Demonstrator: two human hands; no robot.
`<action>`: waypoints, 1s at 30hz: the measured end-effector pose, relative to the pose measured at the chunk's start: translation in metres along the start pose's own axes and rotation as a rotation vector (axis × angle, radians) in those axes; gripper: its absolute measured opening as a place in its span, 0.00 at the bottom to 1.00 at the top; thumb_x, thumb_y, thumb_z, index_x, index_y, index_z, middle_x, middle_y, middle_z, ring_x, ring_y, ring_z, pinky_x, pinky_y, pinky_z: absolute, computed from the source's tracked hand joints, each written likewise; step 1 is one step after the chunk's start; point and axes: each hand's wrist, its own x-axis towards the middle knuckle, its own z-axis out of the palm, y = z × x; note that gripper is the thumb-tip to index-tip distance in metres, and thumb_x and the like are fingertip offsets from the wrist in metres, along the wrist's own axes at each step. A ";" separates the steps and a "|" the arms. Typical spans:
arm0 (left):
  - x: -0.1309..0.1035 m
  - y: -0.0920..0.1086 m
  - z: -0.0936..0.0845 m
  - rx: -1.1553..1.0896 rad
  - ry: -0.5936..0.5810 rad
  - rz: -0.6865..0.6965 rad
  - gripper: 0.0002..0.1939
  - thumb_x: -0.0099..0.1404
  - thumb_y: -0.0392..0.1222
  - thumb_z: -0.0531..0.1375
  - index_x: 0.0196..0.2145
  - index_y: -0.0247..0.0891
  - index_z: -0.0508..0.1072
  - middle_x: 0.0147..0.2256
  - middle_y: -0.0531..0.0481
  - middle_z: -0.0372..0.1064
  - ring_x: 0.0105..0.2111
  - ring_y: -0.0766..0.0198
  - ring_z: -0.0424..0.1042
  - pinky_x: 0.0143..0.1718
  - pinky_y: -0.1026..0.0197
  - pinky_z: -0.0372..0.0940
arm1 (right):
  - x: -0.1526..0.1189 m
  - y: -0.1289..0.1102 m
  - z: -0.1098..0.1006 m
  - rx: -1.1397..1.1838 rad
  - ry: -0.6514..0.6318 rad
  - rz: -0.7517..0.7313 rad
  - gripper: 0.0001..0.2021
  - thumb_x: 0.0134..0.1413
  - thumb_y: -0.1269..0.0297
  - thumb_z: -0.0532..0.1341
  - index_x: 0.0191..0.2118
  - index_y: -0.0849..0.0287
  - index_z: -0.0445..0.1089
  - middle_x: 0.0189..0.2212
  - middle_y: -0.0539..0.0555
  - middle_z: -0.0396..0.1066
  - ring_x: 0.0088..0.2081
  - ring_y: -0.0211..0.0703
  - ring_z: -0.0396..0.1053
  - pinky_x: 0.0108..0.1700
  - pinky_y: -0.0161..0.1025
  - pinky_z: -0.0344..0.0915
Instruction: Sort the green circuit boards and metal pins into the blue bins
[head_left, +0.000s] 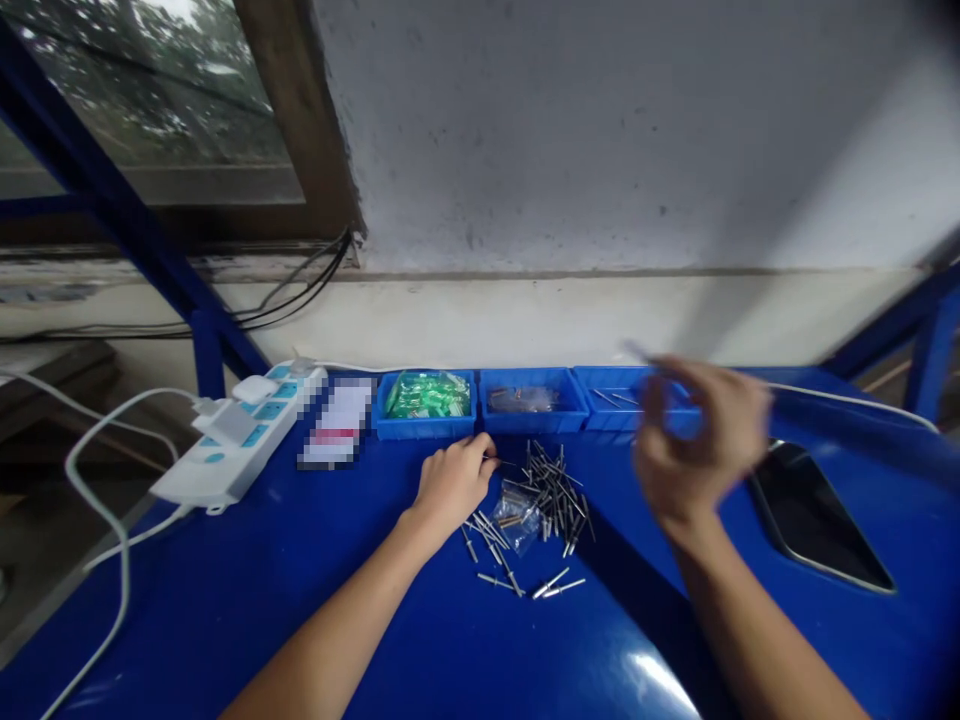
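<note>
Three bins [534, 425] stand in a row at the back of the tabletop [337, 640], before the wall [600, 150]; the left one holds packets [427, 396]. Rivets [559, 497] lie before the middle one, a bag [526, 532] among them. A power strip [202, 482] lies left, a phone [821, 515] right.

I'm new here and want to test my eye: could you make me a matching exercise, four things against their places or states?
Things:
1. Metal pins
2. Green packets
3. Right hand
4. Power strip

Places or states:
A. In the leftmost blue tray
B. White, with plugs in it
C. Loose on the blue table, some heaped, some scattered
D. Raised above the table and blurred

Right pairs: 1-C; 2-A; 3-D; 4-B
</note>
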 end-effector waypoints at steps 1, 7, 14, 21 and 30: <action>-0.001 -0.002 0.000 -0.040 0.015 0.001 0.04 0.64 0.42 0.55 0.36 0.44 0.69 0.31 0.53 0.72 0.30 0.60 0.72 0.29 0.63 0.60 | -0.007 -0.007 0.006 -0.025 -0.205 0.004 0.14 0.54 0.66 0.59 0.47 0.54 0.68 0.40 0.59 0.68 0.42 0.52 0.64 0.42 0.52 0.61; -0.009 -0.009 -0.011 -0.374 0.119 0.086 0.09 0.67 0.43 0.51 0.32 0.40 0.67 0.28 0.54 0.69 0.29 0.65 0.69 0.31 0.65 0.60 | -0.039 -0.040 0.016 0.270 -0.854 0.046 0.13 0.59 0.59 0.54 0.44 0.58 0.68 0.35 0.57 0.70 0.38 0.48 0.64 0.41 0.46 0.62; -0.018 0.001 -0.021 -0.411 0.162 0.053 0.18 0.69 0.47 0.48 0.24 0.38 0.65 0.21 0.55 0.65 0.23 0.67 0.67 0.27 0.66 0.58 | -0.040 -0.046 0.010 0.368 -0.932 -0.130 0.09 0.60 0.68 0.51 0.37 0.58 0.68 0.30 0.56 0.69 0.34 0.44 0.64 0.36 0.41 0.61; -0.021 0.003 -0.024 -0.307 -0.014 0.140 0.13 0.67 0.48 0.50 0.34 0.42 0.72 0.32 0.52 0.70 0.30 0.63 0.70 0.30 0.63 0.61 | -0.013 -0.002 0.002 0.240 -0.345 -0.027 0.04 0.57 0.68 0.55 0.31 0.58 0.66 0.26 0.52 0.66 0.30 0.40 0.63 0.35 0.39 0.60; -0.027 -0.001 -0.016 -0.168 -0.154 0.227 0.15 0.59 0.47 0.59 0.45 0.47 0.69 0.43 0.50 0.68 0.36 0.59 0.72 0.32 0.61 0.63 | -0.018 0.062 0.014 -0.247 -0.388 0.159 0.16 0.51 0.57 0.58 0.42 0.62 0.69 0.34 0.60 0.64 0.39 0.52 0.61 0.42 0.50 0.57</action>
